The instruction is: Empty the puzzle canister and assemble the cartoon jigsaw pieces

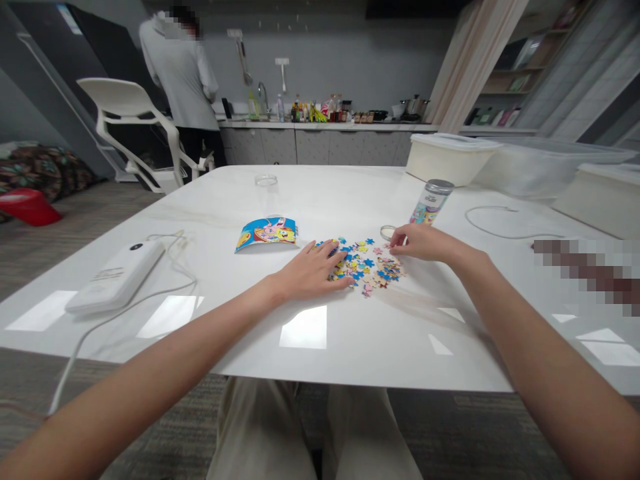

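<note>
A loose pile of small jigsaw puzzle pieces (361, 265), blue, yellow and pink, lies on the white table. My left hand (315, 270) rests palm down at the pile's left side, its fingers spread and covering some pieces. At the upper right of the pile, my right hand (417, 242) has thumb and fingertips drawn together on what looks like a pink puzzle piece, mostly hidden by the fingers. Just behind that hand are a ring-shaped lid (387, 232) and a clear canister (433, 202) with a cartoon label. Left of the pile stands a curved cartoon picture card (267, 233).
A clear empty jar (267, 190) stands behind the card. On the left are a white power bank (117, 275) and its cable. Lidded bins (450, 159) and a thin cable (493, 223) occupy the right. A person (180, 73) stands beyond a white chair (117, 100).
</note>
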